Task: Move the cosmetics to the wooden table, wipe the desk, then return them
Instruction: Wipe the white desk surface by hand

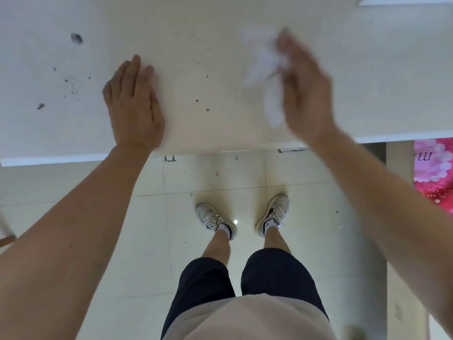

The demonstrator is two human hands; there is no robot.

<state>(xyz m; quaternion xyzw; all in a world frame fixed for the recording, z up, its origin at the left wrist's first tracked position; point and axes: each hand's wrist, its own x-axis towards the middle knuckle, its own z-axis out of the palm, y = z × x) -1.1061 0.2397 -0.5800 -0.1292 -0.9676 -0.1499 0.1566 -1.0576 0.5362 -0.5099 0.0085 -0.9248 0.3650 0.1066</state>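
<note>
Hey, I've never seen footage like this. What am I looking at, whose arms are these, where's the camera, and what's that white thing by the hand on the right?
There is no machine here. A person wears one camera on the head, looking down, so you see their own arms, black shorts and white sneakers on the tiled floor. The left hand lies flat on the white desk top. The right hand, blurred, holds a crumpled white cloth over the desk, apparently for wiping. Dark smudges and specks mark the desk near the left hand. No cosmetics are in view.
</note>
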